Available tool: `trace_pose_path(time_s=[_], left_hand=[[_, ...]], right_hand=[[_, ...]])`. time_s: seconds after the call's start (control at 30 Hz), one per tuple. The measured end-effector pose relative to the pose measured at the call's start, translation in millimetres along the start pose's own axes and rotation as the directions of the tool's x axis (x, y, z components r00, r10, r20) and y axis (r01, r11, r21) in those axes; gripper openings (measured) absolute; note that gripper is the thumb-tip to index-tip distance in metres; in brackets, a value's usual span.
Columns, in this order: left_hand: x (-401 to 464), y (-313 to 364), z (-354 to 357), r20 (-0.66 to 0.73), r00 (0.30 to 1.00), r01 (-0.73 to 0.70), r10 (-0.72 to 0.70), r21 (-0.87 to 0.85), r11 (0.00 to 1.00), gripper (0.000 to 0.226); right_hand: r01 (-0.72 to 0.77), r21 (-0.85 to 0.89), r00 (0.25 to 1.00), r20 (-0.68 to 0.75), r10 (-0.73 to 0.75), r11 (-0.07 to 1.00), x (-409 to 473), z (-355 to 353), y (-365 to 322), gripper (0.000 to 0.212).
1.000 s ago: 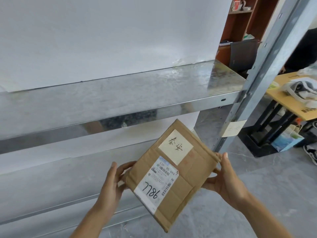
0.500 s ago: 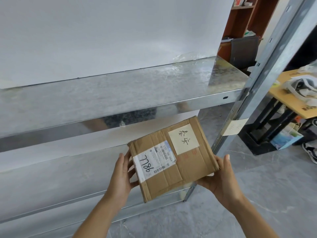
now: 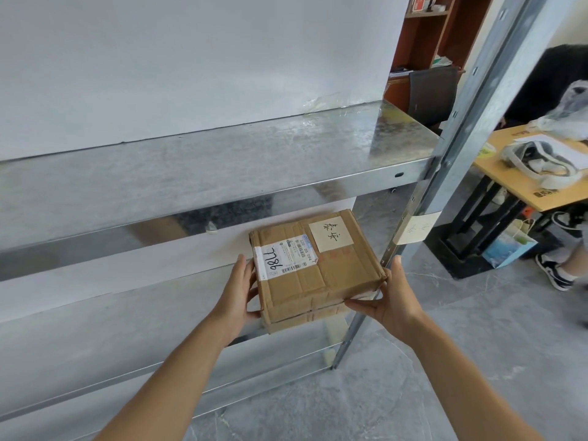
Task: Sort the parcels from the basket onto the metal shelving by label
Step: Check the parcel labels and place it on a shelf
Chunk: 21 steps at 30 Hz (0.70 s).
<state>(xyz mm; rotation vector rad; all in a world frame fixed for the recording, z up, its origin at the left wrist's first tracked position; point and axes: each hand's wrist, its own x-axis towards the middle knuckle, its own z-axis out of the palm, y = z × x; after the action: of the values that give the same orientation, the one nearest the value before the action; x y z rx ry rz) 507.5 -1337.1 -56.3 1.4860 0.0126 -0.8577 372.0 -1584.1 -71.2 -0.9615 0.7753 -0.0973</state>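
A brown cardboard parcel (image 3: 318, 268) is held flat between both hands at the right end of the metal shelving (image 3: 222, 167), below the front edge of the upper shelf and just beside the right front upright (image 3: 471, 122). The left hand (image 3: 237, 294) clasps the parcel's left side, thumb at the near corner; the right hand (image 3: 393, 300) grips its near right corner, thumb along the front edge. On the parcel's top sit a white shipping label (image 3: 283, 257) with "7786" handwritten sideways and a cream note (image 3: 331, 233) with handwritten characters. Whether the parcel touches the lower shelf (image 3: 111, 326) cannot be told. A paper tag (image 3: 416, 229) is taped to the upright.
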Motion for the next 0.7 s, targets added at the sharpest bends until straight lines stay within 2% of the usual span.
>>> trace_pose_path(time_s=[0.1, 0.3, 0.47, 0.7], left_hand=[[5.0, -2.5, 0.1, -0.009, 1.000, -0.007, 0.008, 0.021, 1.000, 0.054], [7.7, -6.1, -0.9, -0.010, 0.999, -0.037, 0.038, 0.048, 0.998, 0.045], [10.5, -8.7, -2.3, -0.012, 0.997, -0.070, 0.071, 0.061, 0.996, 0.043], [13.2, -9.4, -3.3, 0.027, 0.997, -0.068, 0.069, -0.020, 0.997, 0.044]], right_hand=[[-0.002, 0.020, 1.000, -0.023, 0.003, 1.000, 3.5, 3.8, 1.9, 0.079], [0.044, 0.005, 0.997, -0.063, -0.043, 0.999, 3.3, 10.9, 10.8, 0.076], [0.091, 0.060, 0.993, -0.086, -0.085, 0.994, -1.3, 18.9, 15.7, 0.066], [0.061, 0.095, 0.994, -0.100, -0.051, 0.994, -6.7, 19.2, 18.8, 0.076]])
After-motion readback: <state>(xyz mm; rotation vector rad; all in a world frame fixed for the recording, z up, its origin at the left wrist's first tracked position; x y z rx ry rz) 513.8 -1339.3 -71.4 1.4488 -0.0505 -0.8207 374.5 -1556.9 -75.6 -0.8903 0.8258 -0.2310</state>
